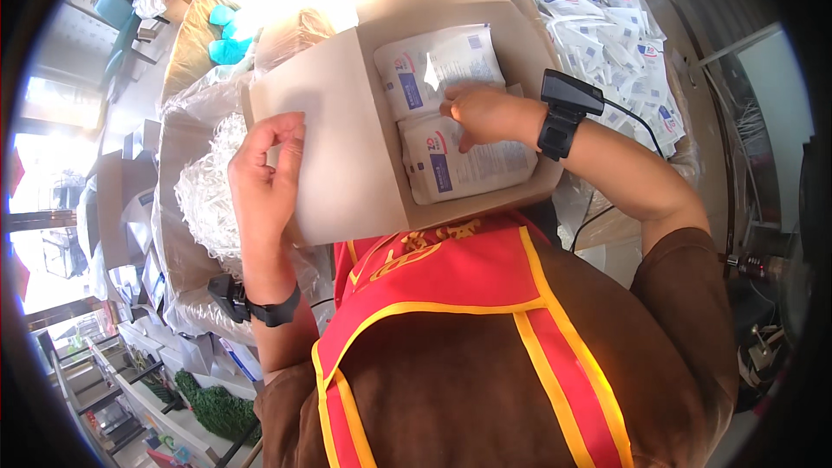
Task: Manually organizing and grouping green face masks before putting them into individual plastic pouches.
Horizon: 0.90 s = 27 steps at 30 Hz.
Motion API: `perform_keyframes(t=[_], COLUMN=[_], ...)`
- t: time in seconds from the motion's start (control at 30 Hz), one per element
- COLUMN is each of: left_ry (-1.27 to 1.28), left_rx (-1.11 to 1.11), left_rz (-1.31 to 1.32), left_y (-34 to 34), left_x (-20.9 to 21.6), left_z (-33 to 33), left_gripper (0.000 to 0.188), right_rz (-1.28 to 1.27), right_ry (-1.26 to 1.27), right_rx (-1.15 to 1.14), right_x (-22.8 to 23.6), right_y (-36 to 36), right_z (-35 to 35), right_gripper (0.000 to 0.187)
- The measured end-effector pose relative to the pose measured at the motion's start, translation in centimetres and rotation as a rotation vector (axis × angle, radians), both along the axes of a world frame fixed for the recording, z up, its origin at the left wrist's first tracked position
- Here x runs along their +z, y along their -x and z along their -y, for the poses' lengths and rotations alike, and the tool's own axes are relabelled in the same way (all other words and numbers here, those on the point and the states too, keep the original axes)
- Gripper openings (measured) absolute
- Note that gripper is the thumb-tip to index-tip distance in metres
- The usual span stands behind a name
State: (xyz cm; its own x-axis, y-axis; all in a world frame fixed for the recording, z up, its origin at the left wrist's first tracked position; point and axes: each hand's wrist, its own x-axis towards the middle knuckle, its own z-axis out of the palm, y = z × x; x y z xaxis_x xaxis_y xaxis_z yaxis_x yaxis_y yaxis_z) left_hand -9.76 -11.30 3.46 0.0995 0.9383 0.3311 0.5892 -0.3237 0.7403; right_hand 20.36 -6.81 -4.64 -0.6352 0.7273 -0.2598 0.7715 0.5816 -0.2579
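Observation:
An open cardboard box point(334, 147) lies tilted close to my body, with a wide flap folded out to the left. Inside are two stacks of flat white packets with blue and red print, an upper packet point(403, 65) and a lower packet point(477, 165). My right hand point(490, 114) reaches in over them, thumb and index finger apart, fingertips down at the packets where the stacks meet. Over the outer part of the left flap is my left hand point(264, 165), its fingers curled toward the thumb. Whether anything is pinched there cannot be made out.
A heap of similar white packets point(607, 52) fills a plastic-lined carton at the right. On the left, a lined carton holds white shredded filler point(212, 182). Turquoise items point(230, 39) lie beyond it. A black cable point(637, 117) runs from my right wrist device.

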Motion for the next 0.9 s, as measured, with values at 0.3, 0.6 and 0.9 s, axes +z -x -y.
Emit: perform_keyframes(t=[0.3,0.6,0.9], left_ry=[0.224,0.386,0.130], left_rx=[-0.226,-0.235,-0.076], left_rz=[0.236,0.583,0.524], left_y=[-5.0,-10.0,-10.4], left_x=[0.9,0.7,-0.7], left_z=[2.6,2.1,2.4], left_gripper=[0.033,0.015,0.016], right_rz=[-0.449,-0.667,-0.817], right_ry=[0.008,-0.477,-0.595], right_rx=[-0.142,-0.087,-0.093], right_x=[5.9,9.8,9.5], right_y=[-1.9,-2.1,0.7], right_z=[4.5,6.2,7.0], right_gripper=[0.034,0.034,0.035])
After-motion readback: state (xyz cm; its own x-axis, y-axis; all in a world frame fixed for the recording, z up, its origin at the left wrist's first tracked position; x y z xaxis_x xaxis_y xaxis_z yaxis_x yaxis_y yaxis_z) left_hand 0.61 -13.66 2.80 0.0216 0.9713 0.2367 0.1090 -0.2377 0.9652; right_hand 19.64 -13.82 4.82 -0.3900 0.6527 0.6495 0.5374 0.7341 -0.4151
